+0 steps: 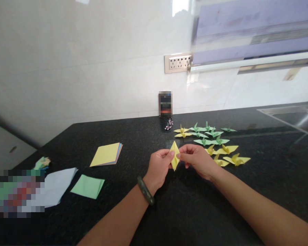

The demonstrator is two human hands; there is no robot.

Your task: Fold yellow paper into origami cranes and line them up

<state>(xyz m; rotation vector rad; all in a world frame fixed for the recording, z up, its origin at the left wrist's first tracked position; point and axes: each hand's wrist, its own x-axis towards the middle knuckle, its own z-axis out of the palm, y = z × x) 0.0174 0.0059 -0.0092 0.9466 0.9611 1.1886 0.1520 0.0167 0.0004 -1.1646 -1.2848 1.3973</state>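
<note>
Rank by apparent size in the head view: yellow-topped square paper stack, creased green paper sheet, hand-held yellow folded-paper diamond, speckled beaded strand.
1. Paper stack and green sheet: too alike to rank
2. Yellow diamond
3. Beaded strand

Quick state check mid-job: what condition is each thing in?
Yellow paper: folded into a diamond, held
Left hand: closed on the paper
Right hand: pinching the paper's right edge
Green sheet: creased, lying loose
Paper stack: piled, yellow on top
Green cranes: folded, resting
Yellow cranes: folded, resting
Wall socket: no plugs visible
</note>
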